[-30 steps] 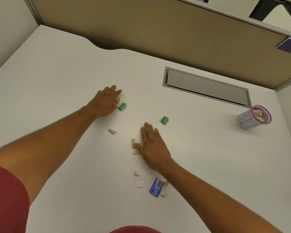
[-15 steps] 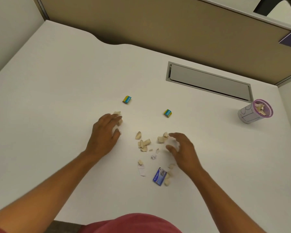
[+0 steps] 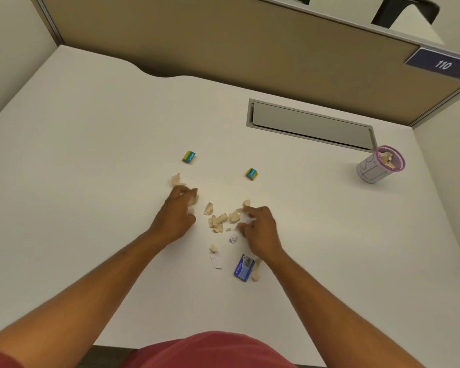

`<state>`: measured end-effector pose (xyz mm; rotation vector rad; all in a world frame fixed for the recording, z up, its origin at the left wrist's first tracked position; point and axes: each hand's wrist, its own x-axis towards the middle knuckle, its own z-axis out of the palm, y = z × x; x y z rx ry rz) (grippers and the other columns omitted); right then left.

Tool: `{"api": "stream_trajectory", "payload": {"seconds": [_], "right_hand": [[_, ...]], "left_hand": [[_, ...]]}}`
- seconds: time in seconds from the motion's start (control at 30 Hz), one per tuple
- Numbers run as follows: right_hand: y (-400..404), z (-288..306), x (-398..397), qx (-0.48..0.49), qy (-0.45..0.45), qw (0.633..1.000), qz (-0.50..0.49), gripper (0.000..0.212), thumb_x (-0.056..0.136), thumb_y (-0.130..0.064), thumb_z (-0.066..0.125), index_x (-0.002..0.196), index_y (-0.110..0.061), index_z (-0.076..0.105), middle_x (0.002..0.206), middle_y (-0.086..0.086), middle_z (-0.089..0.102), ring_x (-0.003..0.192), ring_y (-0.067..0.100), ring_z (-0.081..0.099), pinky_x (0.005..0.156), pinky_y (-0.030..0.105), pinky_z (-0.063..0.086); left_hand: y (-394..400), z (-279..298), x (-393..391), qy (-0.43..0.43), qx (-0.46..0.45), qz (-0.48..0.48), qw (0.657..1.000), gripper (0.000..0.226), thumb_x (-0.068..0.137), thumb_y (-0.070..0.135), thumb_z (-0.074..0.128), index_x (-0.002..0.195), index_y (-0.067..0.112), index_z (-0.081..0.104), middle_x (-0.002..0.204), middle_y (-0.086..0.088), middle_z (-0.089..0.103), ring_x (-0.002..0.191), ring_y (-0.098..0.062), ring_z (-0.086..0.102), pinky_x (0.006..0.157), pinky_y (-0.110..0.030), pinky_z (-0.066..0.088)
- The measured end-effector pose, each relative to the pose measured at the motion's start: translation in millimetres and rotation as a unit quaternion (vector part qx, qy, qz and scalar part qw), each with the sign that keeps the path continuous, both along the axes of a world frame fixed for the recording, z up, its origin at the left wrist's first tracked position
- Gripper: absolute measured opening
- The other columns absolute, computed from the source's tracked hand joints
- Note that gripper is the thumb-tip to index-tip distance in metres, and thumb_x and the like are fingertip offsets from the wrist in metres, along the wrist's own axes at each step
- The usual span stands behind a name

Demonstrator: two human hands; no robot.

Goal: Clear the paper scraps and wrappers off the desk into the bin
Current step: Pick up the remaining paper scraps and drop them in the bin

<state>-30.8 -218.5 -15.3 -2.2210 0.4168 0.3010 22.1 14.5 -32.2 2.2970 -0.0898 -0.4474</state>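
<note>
Currently both hands are lying on the white desk (image 3: 91,160) on either side of a loose heap of tan paper scraps (image 3: 219,220). The left hand (image 3: 177,217) is curling its fingers around a few tan scraps at its fingertips, gripping them against the desk; motion blur is hiding the exact finger contact. One more crumpled tan scrap (image 3: 176,179) is sitting just beyond that hand, apart from it. The right hand (image 3: 259,229) is curling its fingers over a white scrap and pinching it, with a tan piece touching its fingertips.

Nearer the person, a small white crumpled bit (image 3: 233,239) is lying beside the right hand, and a white paper slip (image 3: 215,260) with a tan scrap at its far end is lying near a blue wrapper (image 3: 243,267). Another tan scrap (image 3: 256,269) is touching the wrapper's right edge, under the right wrist.

Two teal-and-yellow wrappers, one at the left (image 3: 188,157) and one at the right (image 3: 251,173), are resting farther out, well apart from each other.

The bin (image 3: 371,170), a small cup with a pink rim, is standing at the far right of the desk, well apart from the hands, with tan scraps inside. A grey recessed panel (image 3: 311,126) is sitting in the desk behind it.
</note>
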Motion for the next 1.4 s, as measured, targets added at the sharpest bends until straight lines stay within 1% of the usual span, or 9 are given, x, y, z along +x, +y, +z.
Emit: {"api": "stream_trajectory", "payload": {"seconds": [0.2,0.37,0.5,0.6,0.77,0.93,1.07,1.23,1.4], "right_hand": [[-9,5,5,-0.015,-0.089,0.996,0.029,0.034,0.095,-0.009,0.065,0.127,-0.02,0.067,0.129,0.001,0.063,0.102,0.009,0.065,0.097,0.032,0.055],[-19,-3,10,-0.076,-0.049,0.991,0.096,0.057,0.106,-0.035,0.051,0.158,-0.016,0.037,0.167,0.004,0.03,0.155,0.019,0.027,0.125,0.031,0.022],[3,-10,5,-0.083,-0.01,0.974,0.209,0.062,0.111,-0.041,0.03,0.165,-0.016,0.01,0.174,0.001,0.001,0.161,0.018,-0.007,0.131,0.041,0.001],[15,-13,-8,-0.066,-0.026,0.961,0.268,0.057,0.112,-0.035,0.03,0.165,-0.018,0.016,0.174,-0.001,0.009,0.161,0.015,0.002,0.131,0.039,0.005],[-5,-1,-24,-0.015,-0.105,0.985,0.139,0.048,0.103,-0.019,0.057,0.15,-0.023,0.048,0.15,-0.006,0.053,0.134,0.011,0.052,0.116,0.035,0.042],[-61,8,-59,-0.03,-0.016,0.993,0.11,0.074,0.073,-0.037,0.09,0.138,-0.038,0.056,0.13,-0.013,0.049,0.104,0.0,0.056,0.086,0.013,0.046],[-63,1,-92,-0.083,0.037,0.985,0.15,0.101,0.055,-0.05,0.094,0.143,-0.047,0.046,0.133,-0.018,0.033,0.112,0.008,0.05,0.093,0.023,0.048],[-52,-7,-91,-0.075,-0.022,0.995,0.065,0.05,0.074,-0.029,0.09,0.119,-0.037,0.069,0.114,-0.018,0.049,0.084,0.0,0.055,0.073,0.014,0.043],[-47,-5,-66,-0.078,-0.049,0.994,0.051,0.026,0.082,-0.013,0.081,0.106,-0.022,0.079,0.097,-0.004,0.061,0.078,0.001,0.056,0.075,0.022,0.044]], "left_hand": [[3,9,2,-0.044,-0.04,-0.004,0.998,0.058,0.082,-0.003,0.065,0.132,0.027,0.068,0.124,0.007,0.06,0.083,-0.007,0.062,0.081,-0.015,0.046],[28,18,31,-0.089,0.097,0.077,0.988,0.062,0.091,0.011,0.062,0.15,0.023,0.05,0.149,-0.003,0.042,0.133,-0.03,0.044,0.09,-0.036,0.046],[21,11,35,-0.022,0.109,0.012,0.994,0.066,0.096,0.003,0.054,0.159,0.014,0.039,0.158,-0.013,0.04,0.144,-0.038,0.033,0.113,-0.045,0.04],[13,11,20,-0.029,0.04,-0.012,0.999,0.066,0.091,-0.005,0.054,0.154,0.013,0.048,0.145,-0.014,0.056,0.133,-0.034,0.049,0.112,-0.04,0.043],[11,6,-21,-0.01,-0.045,-0.061,0.997,0.074,0.089,-0.002,0.059,0.155,0.028,0.045,0.13,0.012,0.057,0.095,-0.002,0.056,0.091,-0.029,0.051],[19,-1,-69,-0.061,0.018,-0.048,0.997,0.11,0.077,0.053,0.082,0.163,0.043,0.013,0.162,0.012,0.021,0.134,-0.014,0.041,0.099,-0.032,0.046],[0,-16,-98,-0.128,0.157,-0.103,0.974,0.14,0.059,0.096,0.059,0.164,0.037,-0.014,0.175,0.005,-0.012,0.162,-0.025,-0.01,0.128,-0.058,0.003],[-18,-30,-84,-0.123,0.162,-0.106,0.973,0.133,0.07,0.092,0.056,0.165,0.031,-0.014,0.175,0.004,-0.02,0.161,-0.026,-0.02,0.128,-0.064,-0.003],[-25,-28,-51,-0.131,0.145,-0.088,0.977,0.126,0.075,0.085,0.06,0.167,0.025,0.0,0.177,-0.001,-0.01,0.163,-0.027,-0.011,0.128,-0.059,-0.001]]}}
